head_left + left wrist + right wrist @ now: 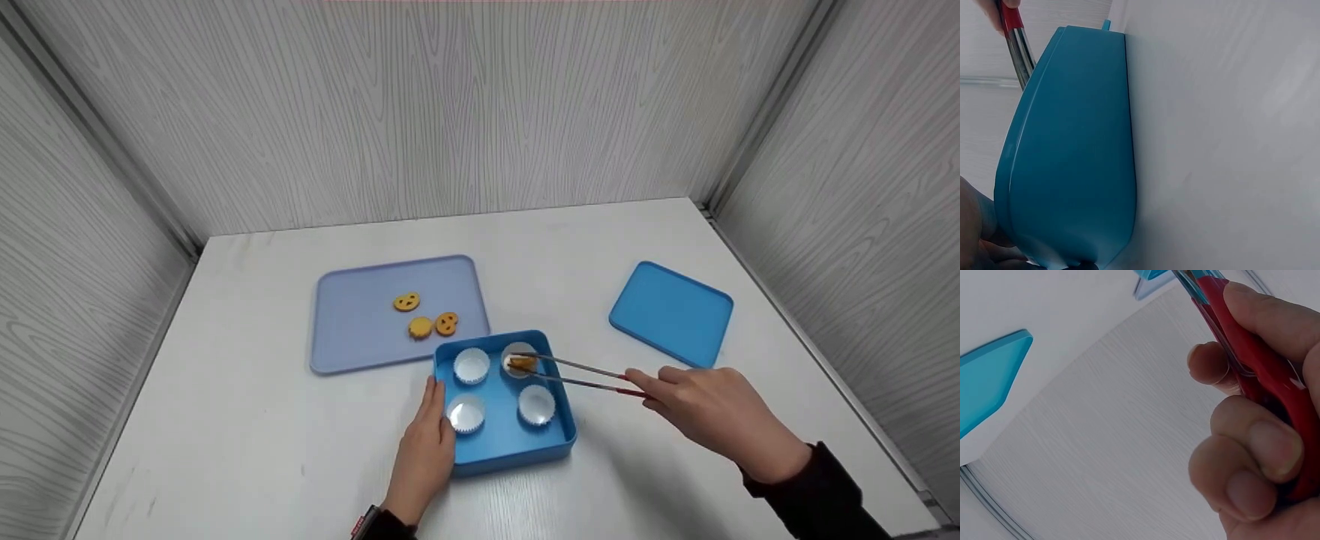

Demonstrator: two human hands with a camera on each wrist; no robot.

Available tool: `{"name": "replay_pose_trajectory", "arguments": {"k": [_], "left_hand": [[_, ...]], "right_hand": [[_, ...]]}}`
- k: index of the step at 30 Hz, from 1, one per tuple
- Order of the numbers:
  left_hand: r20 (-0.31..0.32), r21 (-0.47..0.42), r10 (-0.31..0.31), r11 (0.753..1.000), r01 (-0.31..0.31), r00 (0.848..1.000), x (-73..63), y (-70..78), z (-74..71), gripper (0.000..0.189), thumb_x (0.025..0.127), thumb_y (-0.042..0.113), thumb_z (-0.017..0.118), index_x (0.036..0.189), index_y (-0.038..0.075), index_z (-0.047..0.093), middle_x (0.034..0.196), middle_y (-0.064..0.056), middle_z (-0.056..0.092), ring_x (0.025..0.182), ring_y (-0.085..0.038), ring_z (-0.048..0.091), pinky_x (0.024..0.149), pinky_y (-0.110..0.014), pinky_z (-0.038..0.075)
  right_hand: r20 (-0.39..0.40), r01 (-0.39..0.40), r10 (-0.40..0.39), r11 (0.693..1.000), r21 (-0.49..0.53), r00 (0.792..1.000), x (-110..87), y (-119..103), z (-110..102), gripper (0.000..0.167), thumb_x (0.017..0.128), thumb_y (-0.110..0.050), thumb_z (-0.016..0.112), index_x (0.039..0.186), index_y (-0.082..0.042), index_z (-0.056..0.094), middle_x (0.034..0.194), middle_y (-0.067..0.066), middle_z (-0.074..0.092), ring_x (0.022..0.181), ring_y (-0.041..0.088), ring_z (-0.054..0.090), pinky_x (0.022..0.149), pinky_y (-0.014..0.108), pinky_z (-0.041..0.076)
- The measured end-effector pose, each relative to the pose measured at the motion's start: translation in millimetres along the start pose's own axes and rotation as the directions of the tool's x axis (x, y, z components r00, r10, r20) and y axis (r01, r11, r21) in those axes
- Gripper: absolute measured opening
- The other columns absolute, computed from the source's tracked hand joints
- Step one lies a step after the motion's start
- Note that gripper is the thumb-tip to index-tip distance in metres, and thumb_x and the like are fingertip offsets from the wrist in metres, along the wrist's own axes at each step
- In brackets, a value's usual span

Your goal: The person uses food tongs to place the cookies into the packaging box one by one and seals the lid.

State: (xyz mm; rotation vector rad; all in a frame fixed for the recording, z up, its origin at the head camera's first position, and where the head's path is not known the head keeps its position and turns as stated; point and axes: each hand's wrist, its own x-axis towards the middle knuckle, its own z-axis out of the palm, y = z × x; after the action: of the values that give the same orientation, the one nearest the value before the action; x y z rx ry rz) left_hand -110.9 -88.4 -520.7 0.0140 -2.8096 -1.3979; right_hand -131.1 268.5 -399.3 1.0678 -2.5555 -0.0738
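Head view: nearest, the left hand (pixel 427 457) is resting mostly straight fingers against the left wall of a blue box (pixel 499 442), where four white fluted cups (pixel 472 366) are standing. The right hand (pixel 712 409) is holding metal tongs (pixel 585 383), their tips meeting a golden-brown piece (pixel 523 364) at the far right cup; whether it is touching the cup is unclear. Right wrist view is revealing fingers curling closely around red handles (pixel 1258 354). Left wrist view is showing the box's smooth outer side (pixel 1072 146). Farther off, a lilac tray (pixel 360 322) is holding three yellow biscuits (pixel 407 301); a flat blue tray (pixel 675 315) is lying rightward.
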Motion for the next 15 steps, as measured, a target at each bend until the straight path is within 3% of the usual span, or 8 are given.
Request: {"name": "replay_pose_trajectory", "arguments": {"k": [15], "left_hand": [[0.007, 0.0, -0.011, 1.0, 0.011, 1.0, 1.0, 0.4, -0.3, 0.055, 0.105, 0.006, 0.045, 0.157, -0.005, 0.032, 0.166, -0.022, 0.025, 0.15, -0.038, 0.032, 0.117, -0.056, 0.033]], "right_hand": [[-0.046, 0.033, -0.035, 0.999, -0.043, 0.998, -0.4, -1.6, 0.0, 0.048, 0.076, -0.021, 0.089, 0.122, -0.02, 0.073, 0.06, -0.007, 0.046, 0.047, 0.003, 0.023, 0.042, 0.014, 0.019]]}}
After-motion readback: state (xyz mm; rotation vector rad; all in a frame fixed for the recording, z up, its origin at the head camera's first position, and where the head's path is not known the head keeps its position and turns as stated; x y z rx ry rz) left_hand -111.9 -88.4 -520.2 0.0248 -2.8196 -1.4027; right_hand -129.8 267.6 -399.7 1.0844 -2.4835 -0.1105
